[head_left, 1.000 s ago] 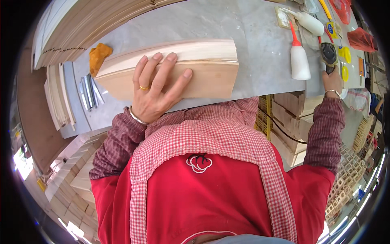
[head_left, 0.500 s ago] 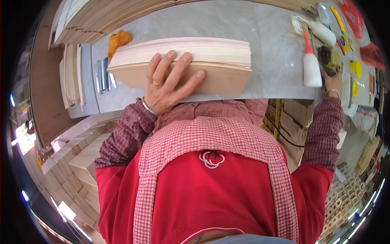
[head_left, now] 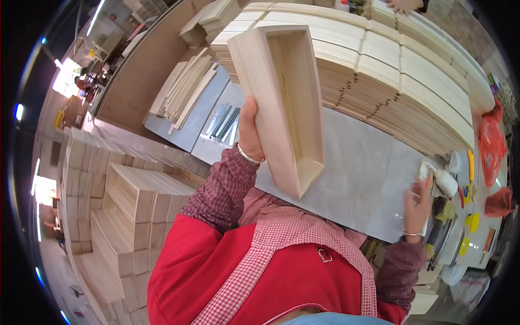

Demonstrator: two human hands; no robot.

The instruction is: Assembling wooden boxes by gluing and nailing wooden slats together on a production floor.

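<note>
An open, long wooden box [head_left: 262, 108] is tilted up above the table, its hollow side turned to the right. My left hand [head_left: 249, 132] grips it by its left long side, with the thumb in sight and the other fingers hidden behind the wood. My right hand [head_left: 417, 208] is over the right end of the grey table [head_left: 357, 157], beside a white squeeze bottle [head_left: 446, 183] and a dark tool with a yellowish body [head_left: 444, 208]. Its fingers are smeared by motion, and whether they hold anything is unclear.
Tall stacks of pale boards [head_left: 390, 81] line the far side. Thin wood strips [head_left: 184, 89] and metal strips [head_left: 223, 123] lie at the left. Finished-looking wooden boxes [head_left: 122, 216] are piled lower left. A yellow-handled cutter [head_left: 470, 168] and red bags [head_left: 490, 151] lie right. Another person's hand [head_left: 403, 5] shows at the top.
The box has been raised off the table and tipped on end by my left hand, showing its hollow inside. My right hand has come away from the dark tool. The view has swung left.
</note>
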